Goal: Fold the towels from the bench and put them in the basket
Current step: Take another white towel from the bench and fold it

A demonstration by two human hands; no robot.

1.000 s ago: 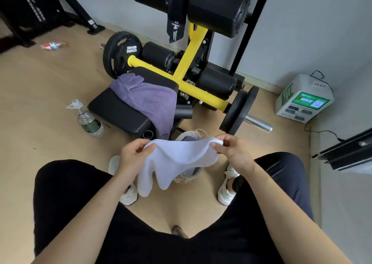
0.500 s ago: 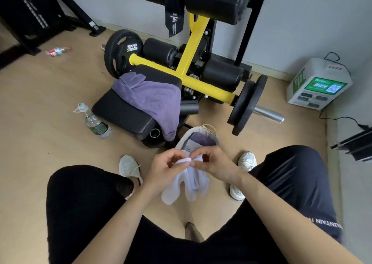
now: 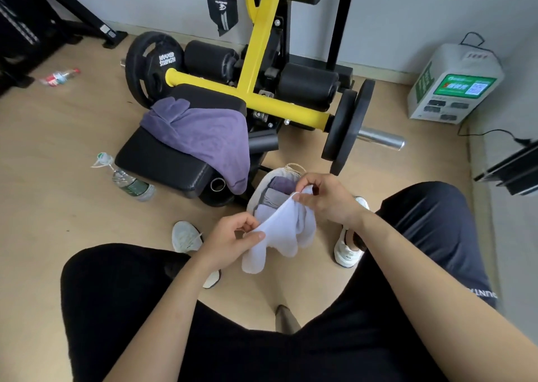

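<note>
Two hands pinch a white towel [image 3: 281, 233] at frame centre, left hand [image 3: 233, 237] lower, right hand [image 3: 327, 199] higher, over the basket [image 3: 259, 191]. Purple towel [image 3: 203, 137] drapes the tabletop [image 3: 157, 160] upper left. Dangling corners could skew the fold.

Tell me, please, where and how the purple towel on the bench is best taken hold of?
Probably its hanging edge: the purple towel droops free off the near end of the bench pad, beside the basket, so a pinch from the near side can close on both faces. Elsewhere it lies flat on the pad.
</note>
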